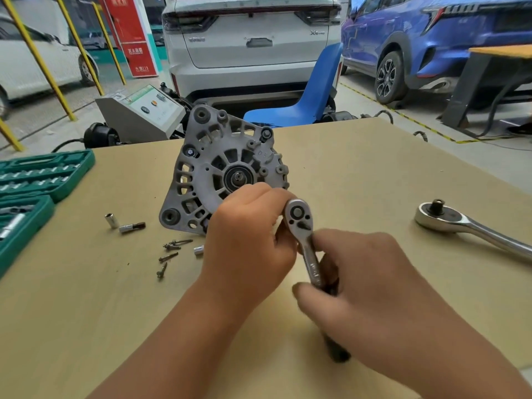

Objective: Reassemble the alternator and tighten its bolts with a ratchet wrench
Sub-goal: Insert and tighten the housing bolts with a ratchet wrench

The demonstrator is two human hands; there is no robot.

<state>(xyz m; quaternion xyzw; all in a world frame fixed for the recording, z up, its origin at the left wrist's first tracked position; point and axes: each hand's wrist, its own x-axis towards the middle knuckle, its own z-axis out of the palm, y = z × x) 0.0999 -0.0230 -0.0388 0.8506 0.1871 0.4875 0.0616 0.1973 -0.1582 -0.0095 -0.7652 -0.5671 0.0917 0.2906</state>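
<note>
Parked cars, a white one (253,38) and a blue one (437,41), are seen behind a tan counter (374,174), with a blue chair (311,96) at its far edge. An alternator (221,171) is stood upright on the counter near the middle, its finned grey face and central shaft turned toward the camera and tilted slightly upward. Its lower right part is covered by the left hand (247,240), whose fingers are curled against the housing and round the head of a small ratchet wrench (305,240). The wrench's long axis runs from the head, beside the alternator, down toward the camera; its dark handle is gripped by the right hand (371,286) and is largely hidden, only the blurred end being visible below. What the wrench head is seated on cannot be made out. A larger ratchet wrench (466,226) lies well apart on the right, its handle cut off by the frame edge. Loose bolts (169,254) and small sockets (126,224) are scattered left of the hands. A green socket set case (37,191) is cut off at the left edge.
</note>
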